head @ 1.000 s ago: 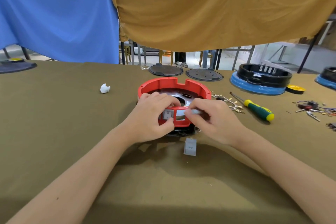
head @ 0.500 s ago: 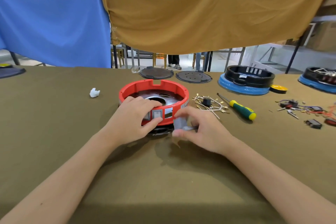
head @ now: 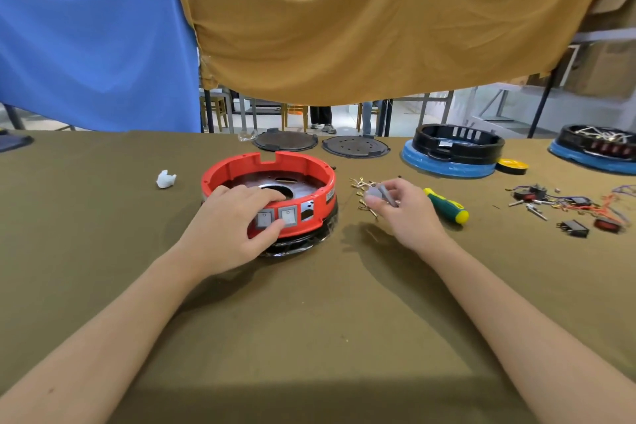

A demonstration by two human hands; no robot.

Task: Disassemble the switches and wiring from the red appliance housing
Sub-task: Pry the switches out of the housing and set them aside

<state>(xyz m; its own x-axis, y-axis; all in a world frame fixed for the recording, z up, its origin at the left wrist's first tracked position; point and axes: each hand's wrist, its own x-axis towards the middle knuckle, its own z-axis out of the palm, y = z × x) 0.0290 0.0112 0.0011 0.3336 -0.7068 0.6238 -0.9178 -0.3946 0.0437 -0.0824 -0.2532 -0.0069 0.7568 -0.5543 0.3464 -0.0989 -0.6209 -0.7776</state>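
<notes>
Round red plastic housing (head: 311, 169) sits mid-table on olive cloth | left hand (head: 230, 226) clasps its front rim, thumb beside two square grey switches (head: 277, 217) | right hand (head: 402, 210) pinches a grey switch (head: 378, 193) over loose brass-tipped wires (head: 360, 184)

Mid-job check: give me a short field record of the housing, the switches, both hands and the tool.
housing: round red plastic housing on the olive tablecloth
switches in place: two grey rocker switches; empty slot beside them
left hand: grip on housing front wall
right hand: pinching small grey switch, clear of housing
tool: green-and-yellow screwdriver, untouched
</notes>
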